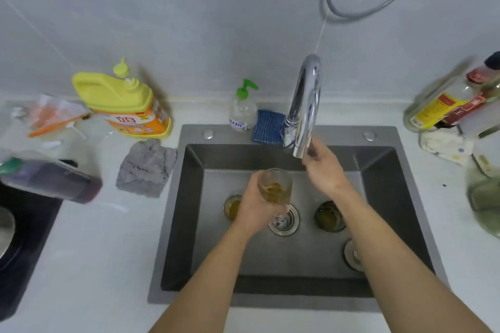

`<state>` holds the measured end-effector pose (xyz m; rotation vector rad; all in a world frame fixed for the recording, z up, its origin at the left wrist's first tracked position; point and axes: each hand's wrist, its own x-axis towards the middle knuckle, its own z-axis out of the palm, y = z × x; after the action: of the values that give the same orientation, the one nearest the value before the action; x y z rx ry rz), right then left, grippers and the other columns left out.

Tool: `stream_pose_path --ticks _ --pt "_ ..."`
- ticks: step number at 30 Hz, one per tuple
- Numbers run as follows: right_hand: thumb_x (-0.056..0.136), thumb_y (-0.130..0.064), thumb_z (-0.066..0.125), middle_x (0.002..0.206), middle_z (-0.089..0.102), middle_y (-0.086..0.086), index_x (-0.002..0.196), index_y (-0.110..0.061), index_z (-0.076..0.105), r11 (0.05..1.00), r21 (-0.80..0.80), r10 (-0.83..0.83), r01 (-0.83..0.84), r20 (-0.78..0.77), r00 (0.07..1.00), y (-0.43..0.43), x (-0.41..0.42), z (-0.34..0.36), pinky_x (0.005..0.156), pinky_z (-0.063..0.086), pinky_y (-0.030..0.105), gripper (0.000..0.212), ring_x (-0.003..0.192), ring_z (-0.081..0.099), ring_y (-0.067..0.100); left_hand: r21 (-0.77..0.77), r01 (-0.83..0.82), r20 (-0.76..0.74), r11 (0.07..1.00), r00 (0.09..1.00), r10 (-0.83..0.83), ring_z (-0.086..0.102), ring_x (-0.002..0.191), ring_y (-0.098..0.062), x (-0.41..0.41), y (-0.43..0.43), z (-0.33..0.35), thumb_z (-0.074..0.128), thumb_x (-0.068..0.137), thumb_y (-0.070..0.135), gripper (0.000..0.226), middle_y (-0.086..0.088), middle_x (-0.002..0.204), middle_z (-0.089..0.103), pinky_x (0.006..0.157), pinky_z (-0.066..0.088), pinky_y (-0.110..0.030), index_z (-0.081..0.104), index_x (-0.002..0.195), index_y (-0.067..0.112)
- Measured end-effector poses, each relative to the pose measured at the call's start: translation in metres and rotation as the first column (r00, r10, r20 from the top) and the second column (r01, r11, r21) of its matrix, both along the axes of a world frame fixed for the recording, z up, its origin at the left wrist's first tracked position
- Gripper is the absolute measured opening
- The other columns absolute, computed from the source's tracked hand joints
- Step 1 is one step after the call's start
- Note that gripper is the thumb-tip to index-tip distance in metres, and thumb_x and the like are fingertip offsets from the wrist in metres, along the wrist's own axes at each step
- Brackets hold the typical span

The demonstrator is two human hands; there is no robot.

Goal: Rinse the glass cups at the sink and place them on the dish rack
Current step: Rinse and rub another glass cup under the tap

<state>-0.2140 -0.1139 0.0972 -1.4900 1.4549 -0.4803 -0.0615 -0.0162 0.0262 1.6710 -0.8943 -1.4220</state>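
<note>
White bench [108, 251] under pale grey wall tiles; dark grey steel sink [400, 197] set at centre. A clear glass cup with amber liquid [275, 186] is held upright over the basin, gripped from its 9 o'clock side by the left hand [254, 208]. The right hand [323, 167] is raised at 1 o'clock of that cup, fingers closed on the tip of the curved chrome faucet [307, 105]. On the sink floor, a small amber-filled glass [231, 207] is seen at 9 o'clock of the round steel drain [291, 227] and a dark green glass [330, 216] at 3 o'clock. A yellow detergent jug [121, 100] is noted at 10 o'clock.
</note>
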Motion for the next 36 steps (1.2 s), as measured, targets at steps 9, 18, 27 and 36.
stream_pose_path --ticks 9,18,27,36 --pt "0.105 -0.062 0.027 0.137 0.064 -0.008 0.142 -0.030 0.058 0.971 0.238 -0.034 -0.007 0.166 0.986 0.064 -0.014 -0.014 0.103 0.041 0.023 0.058 0.129 0.058 0.010 0.099 -0.018 -0.456 0.995 0.888 0.061 0.070 0.107 -0.030 -0.025 0.010 0.020 0.076 0.065 -0.002 0.077 -0.015 0.121 0.072 0.094 0.054 -0.043 0.058 0.136 0.020" --pt "0.107 -0.056 0.036 0.127 0.067 -0.011 0.137 -0.037 0.046 0.984 0.178 -0.060 -0.004 0.351 0.934 0.095 0.005 -0.040 0.098 0.058 0.037 0.037 0.115 0.068 0.007 0.149 -0.220 -0.317 0.964 0.913 0.257 0.073 0.113 -0.026 -0.048 0.012 0.038 0.066 0.087 0.056 0.044 -0.011 0.119 0.076 0.092 0.061 -0.042 0.074 0.115 0.023" --pt "0.104 -0.067 0.017 0.114 0.074 -0.003 0.116 -0.033 0.069 0.939 0.269 -0.283 0.215 0.249 0.926 0.073 0.029 -0.020 0.106 0.048 0.040 0.063 0.115 0.066 0.017 0.112 -0.296 -0.149 0.949 0.939 0.311 0.073 0.112 -0.023 -0.048 0.004 0.040 0.066 0.055 0.098 0.105 -0.005 0.119 0.076 0.093 0.061 -0.045 0.066 0.129 0.024" --pt "0.107 -0.059 0.034 0.147 0.047 -0.027 0.154 -0.051 0.033 0.991 0.131 -0.068 0.031 0.281 0.957 0.064 0.016 -0.027 0.115 0.041 0.026 0.048 0.138 0.046 0.001 0.149 -0.402 -0.207 0.904 0.881 0.425 0.074 0.106 -0.021 -0.054 -0.008 0.055 0.063 0.096 0.057 0.043 -0.005 0.113 0.078 0.094 0.061 -0.044 0.068 0.122 0.023"
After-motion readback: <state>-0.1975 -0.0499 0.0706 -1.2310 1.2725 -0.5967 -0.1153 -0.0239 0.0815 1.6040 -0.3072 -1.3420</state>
